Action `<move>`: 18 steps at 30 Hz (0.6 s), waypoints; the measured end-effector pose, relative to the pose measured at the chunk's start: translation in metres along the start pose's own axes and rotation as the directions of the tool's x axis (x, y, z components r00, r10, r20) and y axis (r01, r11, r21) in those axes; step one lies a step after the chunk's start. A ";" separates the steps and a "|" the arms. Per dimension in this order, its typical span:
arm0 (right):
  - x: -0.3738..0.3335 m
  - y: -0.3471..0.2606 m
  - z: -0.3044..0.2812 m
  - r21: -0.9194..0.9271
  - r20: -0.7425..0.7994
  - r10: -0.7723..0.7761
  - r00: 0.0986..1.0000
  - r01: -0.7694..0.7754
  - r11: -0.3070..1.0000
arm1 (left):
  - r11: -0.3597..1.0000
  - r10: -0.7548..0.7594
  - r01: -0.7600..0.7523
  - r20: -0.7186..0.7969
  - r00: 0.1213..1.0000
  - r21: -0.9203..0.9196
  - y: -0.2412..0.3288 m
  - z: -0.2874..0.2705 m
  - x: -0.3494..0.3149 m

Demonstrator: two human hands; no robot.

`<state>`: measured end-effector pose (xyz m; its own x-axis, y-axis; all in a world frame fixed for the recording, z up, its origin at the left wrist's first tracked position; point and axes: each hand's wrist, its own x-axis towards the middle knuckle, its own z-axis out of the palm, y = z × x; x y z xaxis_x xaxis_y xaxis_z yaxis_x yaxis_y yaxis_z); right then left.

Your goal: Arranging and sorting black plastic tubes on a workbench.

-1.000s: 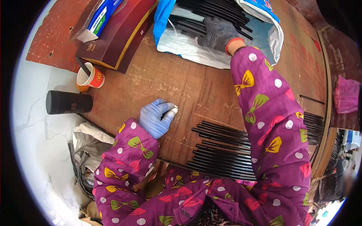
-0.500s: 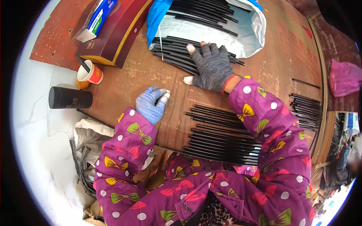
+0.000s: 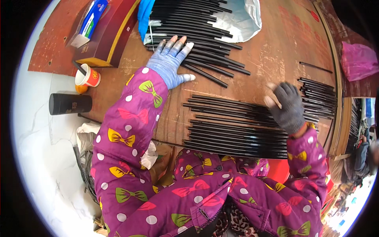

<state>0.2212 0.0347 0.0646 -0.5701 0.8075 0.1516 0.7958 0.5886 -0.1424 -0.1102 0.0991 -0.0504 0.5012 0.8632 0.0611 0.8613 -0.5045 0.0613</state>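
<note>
My left hand (image 3: 167, 65), in a blue fingerless glove, lies with fingers spread on the left ends of a pile of thin black rods (image 3: 215, 49). These rods spill toward me from the mouth of a blue and white bag (image 3: 248, 19). My right hand (image 3: 290, 106), in a dark grey fingerless glove, is over the right end of a row of black rods (image 3: 237, 136) along the near table edge. Its fingers are half bent, thumb and forefinger apart and slightly blurred, with nothing visible between them.
A smaller group of black rods (image 3: 318, 96) lies at the right, with a single rod (image 3: 316, 67) beyond it. On the left stand a dark red box (image 3: 104, 43), a blue and white carton (image 3: 90, 23), a paper cup (image 3: 92, 78) and a black cylinder (image 3: 71, 104). A pink bag (image 3: 359, 61) sits far right.
My left hand has reached forward onto the pile and spread its fingers. My right hand has left the pile for the near row's right end. More rods lie outside the bag, fanned toward me.
</note>
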 end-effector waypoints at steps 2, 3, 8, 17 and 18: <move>-0.035 0.002 -0.003 -0.018 -0.010 0.063 0.998 -0.063 0.998 | 1.000 -0.025 0.025 -0.018 1.000 0.015 0.005 0.002 0.010; -0.047 0.002 -0.004 -0.028 -0.023 0.111 0.994 -0.111 0.993 | 0.999 -0.028 0.030 -0.074 0.997 0.034 0.009 0.000 0.015; -0.071 -0.011 0.002 0.062 0.014 0.171 0.985 -0.172 0.983 | 0.981 -0.120 0.115 0.024 0.992 0.155 0.024 -0.010 0.027; -0.093 -0.015 -0.004 0.065 -0.049 0.112 0.992 -0.109 0.992 | 0.987 -0.086 0.056 0.203 0.975 0.148 0.053 -0.027 0.020; -0.095 -0.015 -0.002 0.072 -0.049 0.105 0.993 -0.101 0.992 | 0.985 -0.101 0.065 0.226 0.969 0.160 0.054 -0.030 0.022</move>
<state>0.2639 -0.0508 0.0548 -0.4728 0.8617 0.1839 0.8325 0.5053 -0.2274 -0.0550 0.0903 -0.0158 0.4178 0.8921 -0.1724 0.8943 -0.4372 -0.0954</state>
